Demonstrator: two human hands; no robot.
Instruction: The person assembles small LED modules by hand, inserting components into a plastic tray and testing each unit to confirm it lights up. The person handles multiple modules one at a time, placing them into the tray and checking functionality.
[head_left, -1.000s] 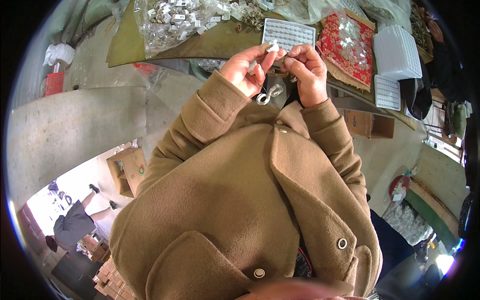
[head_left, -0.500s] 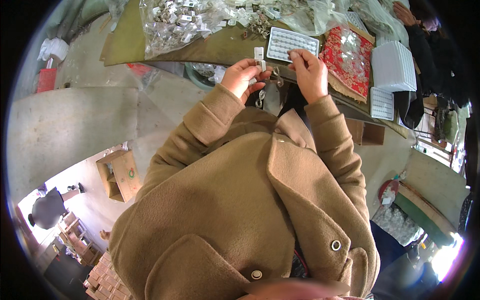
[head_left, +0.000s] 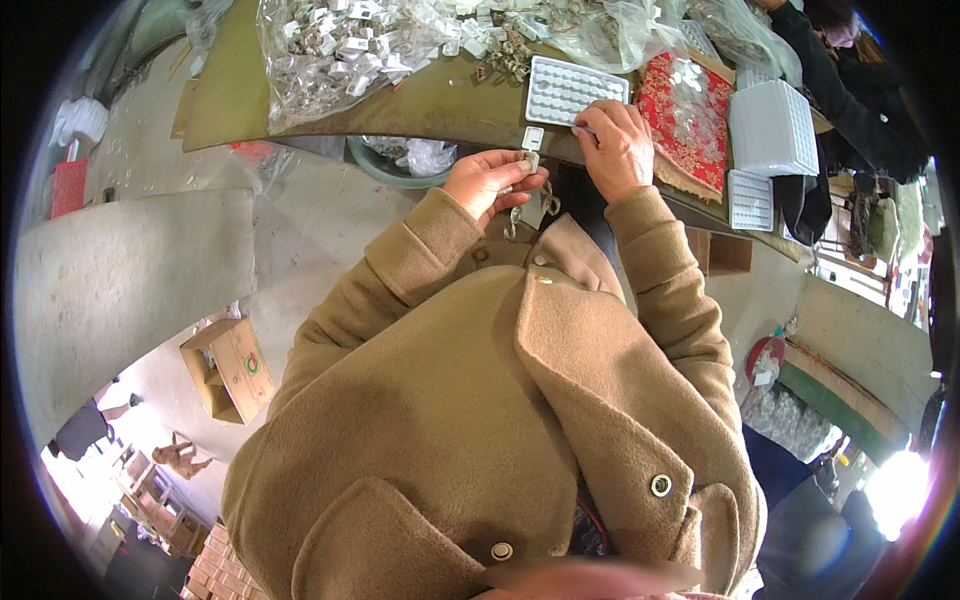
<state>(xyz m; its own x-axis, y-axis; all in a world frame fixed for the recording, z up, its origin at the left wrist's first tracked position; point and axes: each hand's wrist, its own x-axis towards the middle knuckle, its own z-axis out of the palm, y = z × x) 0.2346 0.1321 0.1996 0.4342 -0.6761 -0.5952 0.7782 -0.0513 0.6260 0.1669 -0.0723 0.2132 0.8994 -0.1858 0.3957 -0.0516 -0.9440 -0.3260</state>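
The person in the brown coat (head_left: 470,400) held both hands up near the top middle of the frame, at the edge of the desk (head_left: 440,100). The left hand (head_left: 487,181) was curled, and its fingers (head_left: 515,166) pinched a small white clip (head_left: 532,141) that stuck up above the thumb. A thin shiny chain (head_left: 516,218) hung down from that hand, in front of the coat collar. The right hand (head_left: 617,148) was just to the right of it, with its fingers bent down and touching the near edge of a white tray with many little holes (head_left: 573,88). I could not tell if those fingers held anything. The tray lay flat on the desk, above both hands. A red patterned cloth (head_left: 690,115) lay to its right, and a stack of white trays (head_left: 778,130) stood farther right. A clear bag of small pieces (head_left: 330,50) lay in the upper left of the frame. Another person's dark sleeve (head_left: 860,90) reached in at the upper right.
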